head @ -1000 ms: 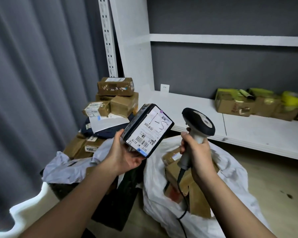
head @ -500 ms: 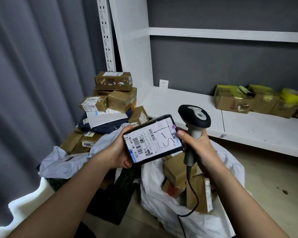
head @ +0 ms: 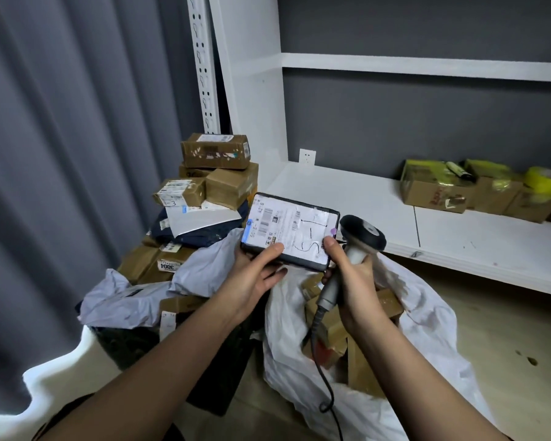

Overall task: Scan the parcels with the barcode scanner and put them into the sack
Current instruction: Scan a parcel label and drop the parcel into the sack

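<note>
A flat black parcel (head: 288, 230) with a white shipping label facing up is held level in the air, above the left rim of an open white sack (head: 427, 338) on the floor. The label shows barcodes and handwritten black marks.

The left hand (head: 252, 275) grips the parcel's near left edge: the thumb lies flat on the label and the fingers curl underneath. The left forearm reaches up from the lower left of the view.

The right hand (head: 352, 275) is wrapped around the grey handle of a barcode scanner (head: 360, 240), fingers closed tight, while its thumb presses down on the parcel's near right corner. The scanner's black head sits just beside the parcel's right edge, and its cord (head: 323, 370) hangs down over the sack. The right forearm comes up from the lower right.

Inside the sack lie several brown cardboard boxes (head: 334, 332). To the left, behind the left hand, stands a pile of brown boxes (head: 217, 173) and a dark mailer bag (head: 198, 224), with crumpled pale plastic (head: 140, 294) in front of it.

Behind is a white shelf (head: 347, 195) holding boxes with yellow tape (head: 458, 189) at its right end. A grey curtain (head: 61, 154) hangs on the left.
</note>
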The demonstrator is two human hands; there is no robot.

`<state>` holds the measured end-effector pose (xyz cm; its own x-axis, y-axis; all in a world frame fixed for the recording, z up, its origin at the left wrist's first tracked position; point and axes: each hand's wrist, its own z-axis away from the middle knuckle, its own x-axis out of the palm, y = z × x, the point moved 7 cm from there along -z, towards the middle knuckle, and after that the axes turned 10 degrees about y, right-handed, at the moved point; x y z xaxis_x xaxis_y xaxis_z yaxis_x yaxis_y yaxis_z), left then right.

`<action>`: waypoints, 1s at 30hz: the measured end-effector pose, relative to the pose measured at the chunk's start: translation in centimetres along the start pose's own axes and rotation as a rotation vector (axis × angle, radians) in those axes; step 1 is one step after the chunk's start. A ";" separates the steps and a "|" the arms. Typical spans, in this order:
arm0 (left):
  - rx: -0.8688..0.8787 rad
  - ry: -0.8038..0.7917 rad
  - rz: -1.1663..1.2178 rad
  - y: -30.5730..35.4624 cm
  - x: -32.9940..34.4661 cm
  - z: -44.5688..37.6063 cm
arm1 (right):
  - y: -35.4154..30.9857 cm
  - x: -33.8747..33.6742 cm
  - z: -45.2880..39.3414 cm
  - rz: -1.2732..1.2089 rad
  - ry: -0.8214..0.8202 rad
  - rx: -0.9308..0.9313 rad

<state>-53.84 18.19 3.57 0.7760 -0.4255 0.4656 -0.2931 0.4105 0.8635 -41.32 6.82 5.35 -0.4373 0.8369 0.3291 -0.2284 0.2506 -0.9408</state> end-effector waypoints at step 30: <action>0.278 0.464 -0.354 3.2 -5.6 -2.8 | -1.5 1.4 3.5 0.177 -0.399 0.031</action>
<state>-57.55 24.14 3.22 0.9948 -0.0783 0.0648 -0.0603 0.0589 0.9964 -44.67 5.89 7.53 -0.7722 0.6109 0.1747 -0.1430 0.1008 -0.9846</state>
